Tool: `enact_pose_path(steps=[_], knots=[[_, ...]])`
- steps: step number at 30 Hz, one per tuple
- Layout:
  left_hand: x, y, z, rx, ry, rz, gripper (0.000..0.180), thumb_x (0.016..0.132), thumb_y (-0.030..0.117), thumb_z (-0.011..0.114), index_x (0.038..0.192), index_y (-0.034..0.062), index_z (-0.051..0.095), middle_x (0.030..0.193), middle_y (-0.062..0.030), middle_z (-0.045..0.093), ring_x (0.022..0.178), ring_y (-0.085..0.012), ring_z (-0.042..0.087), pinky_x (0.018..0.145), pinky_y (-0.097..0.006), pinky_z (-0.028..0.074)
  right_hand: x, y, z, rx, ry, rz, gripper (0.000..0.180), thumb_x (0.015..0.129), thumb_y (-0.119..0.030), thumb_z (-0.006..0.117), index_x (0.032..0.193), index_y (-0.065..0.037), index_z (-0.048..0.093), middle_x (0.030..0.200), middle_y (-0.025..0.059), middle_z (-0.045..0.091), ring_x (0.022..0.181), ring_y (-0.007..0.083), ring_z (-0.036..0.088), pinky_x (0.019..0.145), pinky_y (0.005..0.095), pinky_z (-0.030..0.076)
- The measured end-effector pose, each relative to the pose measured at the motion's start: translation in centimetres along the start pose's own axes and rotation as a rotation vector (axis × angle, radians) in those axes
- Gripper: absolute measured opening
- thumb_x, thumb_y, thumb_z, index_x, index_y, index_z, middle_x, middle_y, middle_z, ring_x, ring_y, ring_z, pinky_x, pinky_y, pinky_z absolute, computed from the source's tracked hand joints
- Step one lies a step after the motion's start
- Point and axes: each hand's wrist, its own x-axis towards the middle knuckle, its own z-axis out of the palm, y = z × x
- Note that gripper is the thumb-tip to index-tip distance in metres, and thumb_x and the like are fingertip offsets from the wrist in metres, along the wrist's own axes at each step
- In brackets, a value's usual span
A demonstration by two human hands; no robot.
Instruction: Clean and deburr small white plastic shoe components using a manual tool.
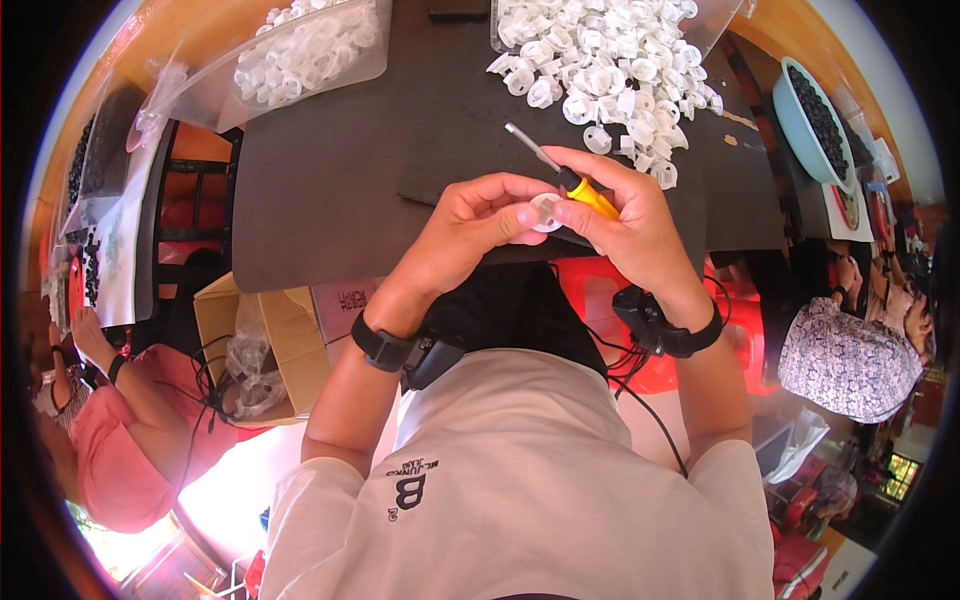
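A small round white plastic part [546, 212] is pinched between the thumbs and fingers of both hands, just above the table's near edge. My left hand [482, 222] grips it from the left, fingers curled behind. My right hand [622, 212] meets it from the right with the thumb. Tucked in that same right hand is a screwdriver [594, 199] with a yellow and black handle, its metal shaft slanting up and to the left. Beyond my hands, a heap of similar white plastic parts [610, 75] spreads over the table.
The dark table [330, 190] carries a clear bag of white parts [310, 60] at the far left. A blue basin [815, 125] of black pieces stands at the right. A cardboard box [275, 350] is below left. People sit at both sides; cables [640, 370] hang near my right wrist.
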Motion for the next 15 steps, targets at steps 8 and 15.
enact_pose_path(steps=[8, 15], knots=[[0.2, -0.9, -0.7, -0.024, 0.055, 0.088, 0.037, 0.087, 0.007, 0.070, 0.123, 0.0017, 0.061, 0.110, -0.0065, 0.067, 0.102, -0.0131, 0.063, 0.094, -0.029, 0.051, -1.8, -0.6, -0.6, -0.317, 0.107, -0.109, 0.033, 0.087, -0.009, 0.065, 0.120, -0.005, 0.065, 0.075, 0.0080, 0.055, 0.067, 0.0166, 0.054, 0.063, 0.0294, 0.043], [0.1, -0.7, -0.5, -0.027, 0.069, 0.048, 0.036, 0.089, 0.008, 0.068, 0.123, 0.0018, 0.061, 0.110, -0.0067, 0.066, 0.100, -0.0135, 0.063, 0.090, -0.029, 0.053, -5.7, -1.3, -0.8, -0.464, 0.113, -0.085, 0.035, 0.086, -0.003, 0.063, 0.120, -0.012, 0.067, 0.066, 0.0091, 0.049, 0.054, 0.0234, 0.048, 0.053, 0.0339, 0.039]])
